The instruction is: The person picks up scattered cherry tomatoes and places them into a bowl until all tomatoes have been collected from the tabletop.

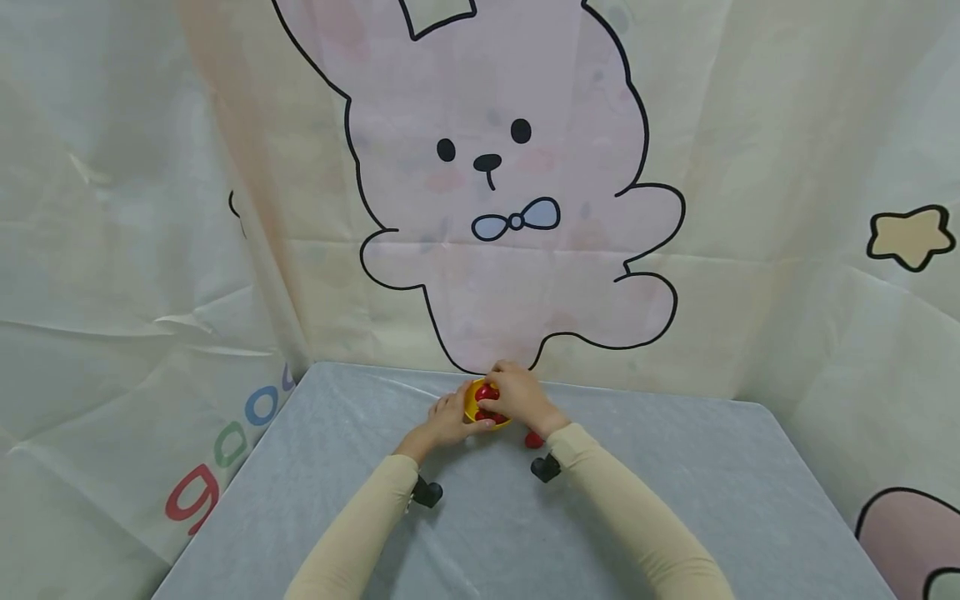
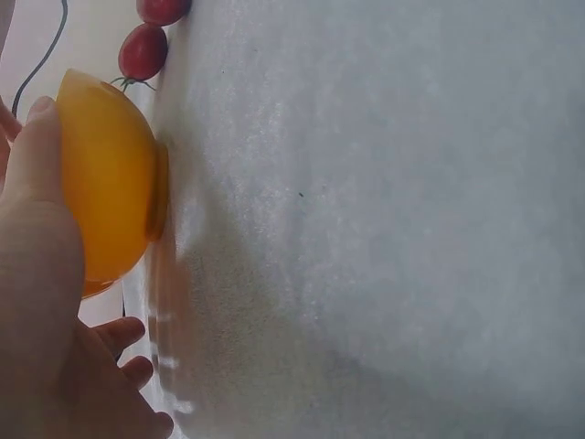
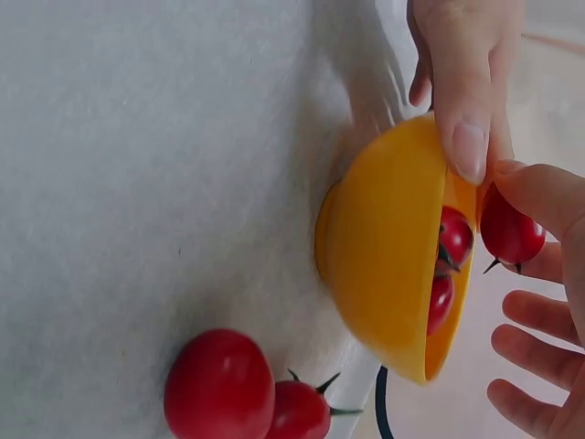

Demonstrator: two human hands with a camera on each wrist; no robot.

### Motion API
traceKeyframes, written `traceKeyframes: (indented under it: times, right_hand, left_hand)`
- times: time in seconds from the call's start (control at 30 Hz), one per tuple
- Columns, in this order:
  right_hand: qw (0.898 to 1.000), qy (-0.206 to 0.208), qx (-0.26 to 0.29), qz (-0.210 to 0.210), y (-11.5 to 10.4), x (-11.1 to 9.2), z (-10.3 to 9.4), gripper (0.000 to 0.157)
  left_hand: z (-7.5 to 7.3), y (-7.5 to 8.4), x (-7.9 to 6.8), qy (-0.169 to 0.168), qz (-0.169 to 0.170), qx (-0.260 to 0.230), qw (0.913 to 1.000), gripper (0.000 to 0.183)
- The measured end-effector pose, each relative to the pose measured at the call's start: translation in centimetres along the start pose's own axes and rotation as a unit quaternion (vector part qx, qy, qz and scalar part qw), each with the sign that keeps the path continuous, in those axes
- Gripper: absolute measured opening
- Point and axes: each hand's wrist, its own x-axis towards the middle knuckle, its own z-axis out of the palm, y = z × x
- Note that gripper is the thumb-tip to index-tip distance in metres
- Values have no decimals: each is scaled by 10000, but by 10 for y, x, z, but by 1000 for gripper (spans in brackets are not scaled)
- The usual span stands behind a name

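A yellow bowl (image 1: 469, 403) stands upright near the back of the table. My left hand (image 1: 448, 421) holds it by the side, the thumb at the rim, as the right wrist view shows. Between thumb and finger, my right hand (image 1: 521, 395) pinches a cherry tomato (image 3: 512, 229) just over the bowl's opening. Its other fingers are spread apart. Inside the bowl lie red cherry tomatoes (image 3: 455, 238) with green stems; the bowl's wall hides part of them.
Beside the bowl, two more tomatoes, one larger tomato (image 3: 219, 384) and one with a green stem (image 3: 300, 412), lie on the grey-blue tablecloth (image 1: 480, 533). A dark cable (image 2: 44, 59) runs behind. A curtain with a cartoon bear (image 1: 510, 283) hangs at the table's back edge.
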Motion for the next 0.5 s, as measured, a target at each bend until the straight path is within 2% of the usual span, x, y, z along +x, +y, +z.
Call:
traceKeyframes:
  times: [0.23, 0.5]
  right_hand:
    - [9999, -97, 107, -53, -7, 3, -2, 41]
    - [9996, -192, 66, -176, -4, 5, 0, 41]
  left_hand:
    - [-1, -1, 1, 55, 4, 51, 10000, 105]
    - [-2, -1, 0, 6, -41, 116, 9999, 106]
